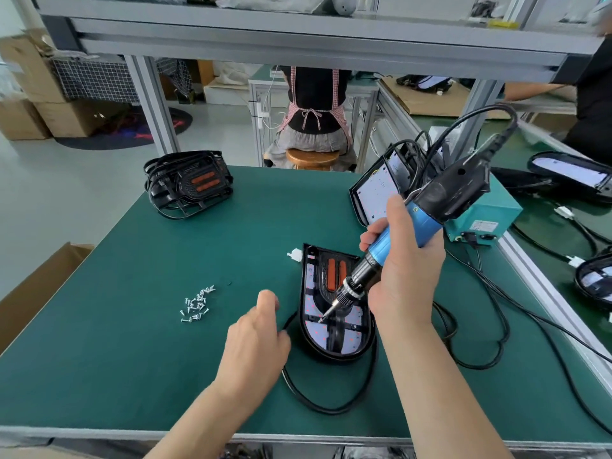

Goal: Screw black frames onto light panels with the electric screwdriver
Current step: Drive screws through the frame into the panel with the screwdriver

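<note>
The green table mat [132,342] carries the light panel [353,342], centre-right near the front edge, with a black frame [335,337] seated on it. The electric screwdriver [394,243] is tilted, its bit tip at the frame. The right hand [409,270] grasps its blue barrel. The left hand [255,342] is just left of the panel with its fingers curled under; whether they hold anything cannot be determined. Loose screws [197,304] lie further left.

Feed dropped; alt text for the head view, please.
The right hand grips a blue electric screwdriver, bit down on the black-framed light panel on the green bench. The left hand hovers beside it; loose screws lie further left.
</note>
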